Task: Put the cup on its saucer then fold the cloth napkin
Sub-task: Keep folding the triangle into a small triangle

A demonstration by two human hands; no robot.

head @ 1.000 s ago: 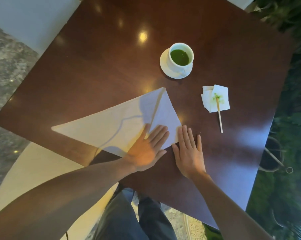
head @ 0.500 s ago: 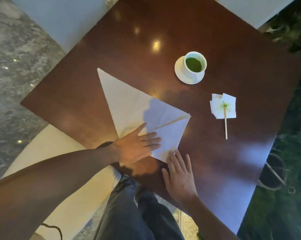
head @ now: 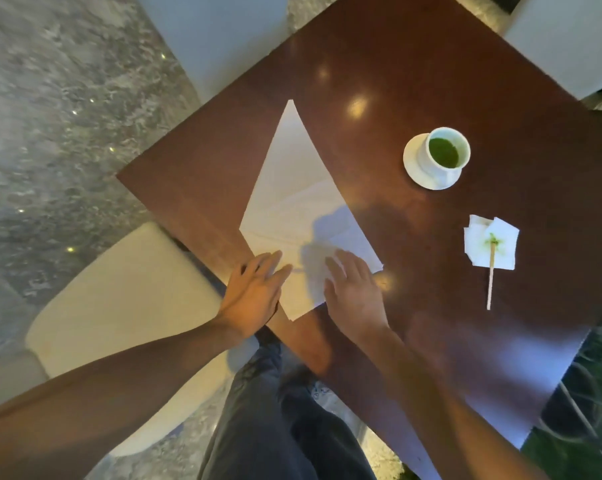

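Cloth napkin (head: 294, 209), white and folded into a long triangle, lies on a dark glossy wooden table (head: 414, 81). Its sharp tip points away from the person, and its wide end sits close to the table's near edge, under both hands.

On the left, a cream chair seat (head: 119, 306) and a grey speckled floor (head: 50, 116) show beside the table. The left hand (head: 254, 296) lies flat at the napkin's near left edge, fingers straight and close together, the fingertips (head: 275, 261) touching the cloth; it grips nothing. Just to its right, the right hand (head: 356, 292) rests palm down on the napkin's near right part, fingers extended and pressing the cloth, holding nothing. A narrow strip of napkin shows between the two hands. The picture is slightly blurred around the hands.

Further right and well apart from the napkin, a white cup (head: 445, 154) holding a green drink stands upright on its white saucer (head: 414, 168). Nearer the person on that side, a small stack of white paper tissues (head: 500, 251) carries a green stain, and a thin wooden stick (head: 490, 275) lies across it, its lower end reaching onto the bare table.

Dark trouser legs (head: 275, 427) show below the table's edge.
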